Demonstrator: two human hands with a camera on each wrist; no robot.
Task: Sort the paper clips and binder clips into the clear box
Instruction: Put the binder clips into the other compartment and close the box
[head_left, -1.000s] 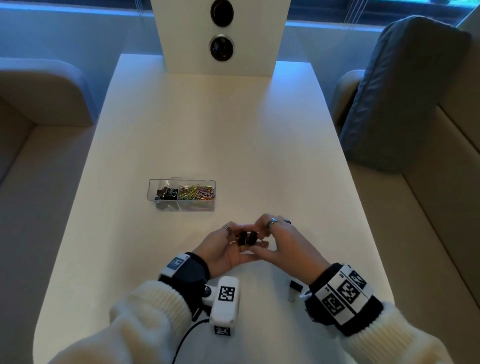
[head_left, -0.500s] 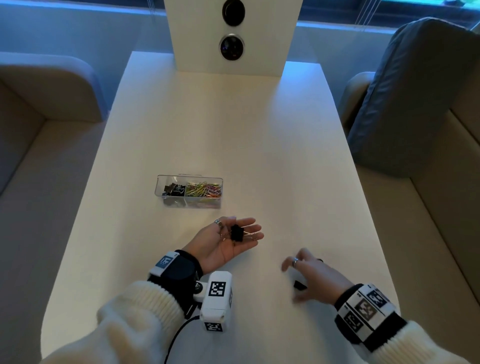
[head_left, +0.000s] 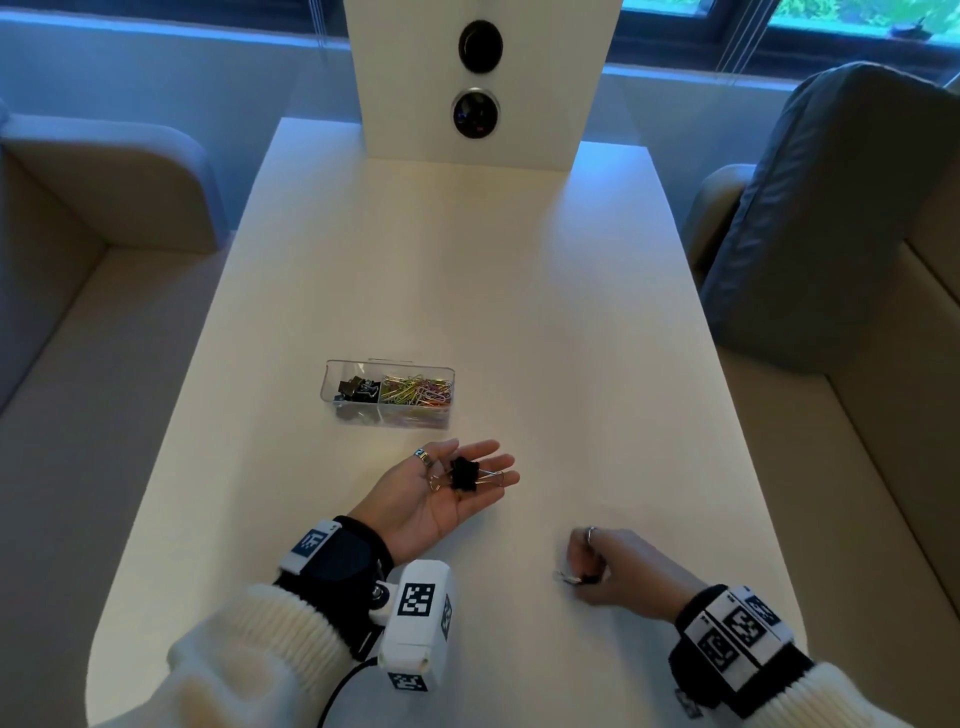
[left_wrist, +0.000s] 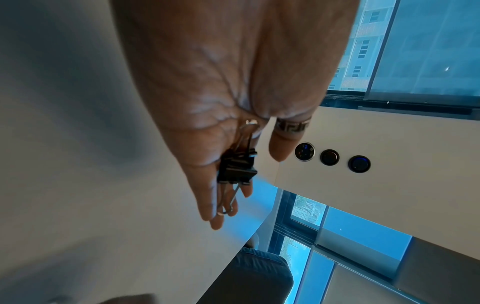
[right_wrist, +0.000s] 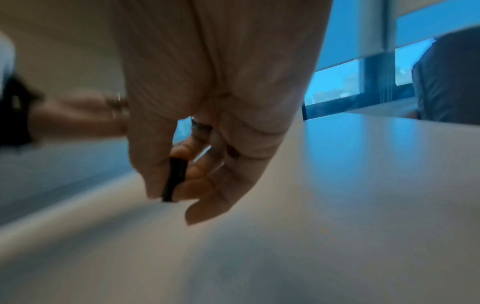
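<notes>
My left hand (head_left: 457, 480) lies palm up on the white table (head_left: 467, 291), fingers straight, with black binder clips (head_left: 464, 473) resting on the palm; the left wrist view shows the same clips (left_wrist: 237, 168) across my fingers. My right hand (head_left: 587, 569) is curled at the table's near right and pinches another black binder clip (right_wrist: 174, 179) between thumb and fingers, its wire handle (head_left: 565, 577) poking out. The clear box (head_left: 387, 392) stands beyond my left hand, with binder clips (head_left: 356, 389) in its left compartment and coloured paper clips (head_left: 415, 391) in its right.
A white upright panel (head_left: 483, 78) with round black sockets stands at the table's far end. Beige benches flank the table, and a grey cushion (head_left: 831, 208) leans on the right one. The table's rounded near edge runs under my forearms.
My hands were together over the clips a second ago. The right hand has since drawn back to the near right and closed on a clip from the table. The left palm stays open.
</notes>
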